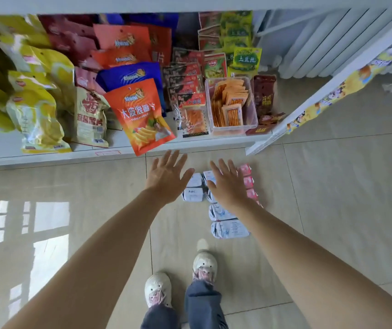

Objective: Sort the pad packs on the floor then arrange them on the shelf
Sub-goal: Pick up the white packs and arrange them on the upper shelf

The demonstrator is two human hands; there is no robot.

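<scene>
My head camera is looking steeply down from standing height, the shelf (119,148) sitting at twelve o'clock.

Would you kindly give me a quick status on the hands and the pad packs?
Left hand and right hand open, empty, above the floor. Pad packs in rows on the tiles, white beside pink. Shelf crowded with snack bags.

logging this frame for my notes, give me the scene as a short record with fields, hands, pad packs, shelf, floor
left hand: left hand open, fingers spread, above the floor, holding nothing
right hand: right hand open, fingers spread, over the pad packs
white pad packs: white pad packs in rows on the floor
pink pad packs: pink pad packs in a column right of the white ones
shelf: shelf filled with snack bags and a clear tub of sachets
floor: tiled floor
</scene>
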